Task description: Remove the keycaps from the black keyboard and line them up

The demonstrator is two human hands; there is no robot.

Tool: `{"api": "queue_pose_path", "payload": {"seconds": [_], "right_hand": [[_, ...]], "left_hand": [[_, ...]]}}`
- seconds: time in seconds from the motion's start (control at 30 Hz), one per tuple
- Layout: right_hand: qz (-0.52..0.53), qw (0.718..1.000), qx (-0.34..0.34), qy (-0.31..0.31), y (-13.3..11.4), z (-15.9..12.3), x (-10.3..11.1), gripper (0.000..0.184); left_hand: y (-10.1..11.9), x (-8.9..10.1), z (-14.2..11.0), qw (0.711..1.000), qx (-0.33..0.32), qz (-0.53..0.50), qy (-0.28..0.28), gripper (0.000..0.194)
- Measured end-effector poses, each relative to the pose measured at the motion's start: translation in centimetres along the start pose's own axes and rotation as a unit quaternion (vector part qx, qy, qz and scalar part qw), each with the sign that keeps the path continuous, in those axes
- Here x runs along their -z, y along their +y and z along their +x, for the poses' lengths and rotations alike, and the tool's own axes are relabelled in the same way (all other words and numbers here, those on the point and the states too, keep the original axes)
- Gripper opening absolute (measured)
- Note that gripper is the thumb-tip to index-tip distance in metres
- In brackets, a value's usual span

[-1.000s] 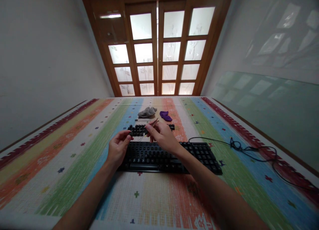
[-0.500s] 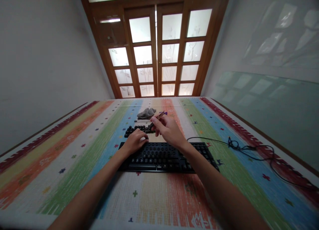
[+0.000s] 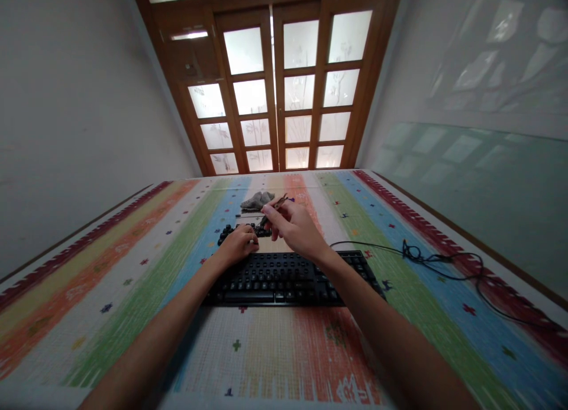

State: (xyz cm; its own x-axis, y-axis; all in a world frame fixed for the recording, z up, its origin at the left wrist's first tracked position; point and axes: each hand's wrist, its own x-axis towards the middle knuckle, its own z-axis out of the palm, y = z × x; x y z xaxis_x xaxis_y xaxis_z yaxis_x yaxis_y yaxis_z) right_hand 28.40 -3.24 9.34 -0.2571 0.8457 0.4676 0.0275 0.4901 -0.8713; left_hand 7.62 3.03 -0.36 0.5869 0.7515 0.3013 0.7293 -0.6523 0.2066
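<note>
A black keyboard (image 3: 284, 280) lies across the striped cloth in front of me, with bare key positions in its upper rows. Just behind it, loose black keycaps (image 3: 226, 233) are laid out in a group. My left hand (image 3: 239, 244) rests at the keyboard's back edge, partly covering the keycaps. Its fingers are curled together, and whatever is in them is hidden. My right hand (image 3: 295, 226) pinches a slim tool (image 3: 279, 202), dark at the lower end and brownish at the top. The tool slants down toward the keycaps; its exact kind is unclear.
A crumpled grey cloth (image 3: 257, 201) lies behind the keycaps, and something purple (image 3: 291, 200) shows beside the right hand. The keyboard's black cable (image 3: 417, 255) runs right in a loose bundle. A striped tablecloth (image 3: 146, 315) covers the table; wooden glazed doors (image 3: 275, 90) stand beyond.
My left hand has moved slightly away from me, off the keyboard's back edge and over more of the keycaps. My right hand keeps its grip on the tool. The view has shifted a little.
</note>
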Motion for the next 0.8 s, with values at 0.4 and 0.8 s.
{"api": "queue_pose_path", "payload": {"seconds": [0.4,0.8], "right_hand": [[-0.002,1.0,-0.009,0.002,0.34,0.26,0.1,0.029],[-0.026,1.0,0.003,-0.001,0.63,0.32,-0.08,0.027]], "left_hand": [[-0.29,0.52,0.7,0.999,0.013,0.042,0.002,0.005],[-0.44,0.46,0.78,0.999,0.014,0.035,-0.018,0.015]]}}
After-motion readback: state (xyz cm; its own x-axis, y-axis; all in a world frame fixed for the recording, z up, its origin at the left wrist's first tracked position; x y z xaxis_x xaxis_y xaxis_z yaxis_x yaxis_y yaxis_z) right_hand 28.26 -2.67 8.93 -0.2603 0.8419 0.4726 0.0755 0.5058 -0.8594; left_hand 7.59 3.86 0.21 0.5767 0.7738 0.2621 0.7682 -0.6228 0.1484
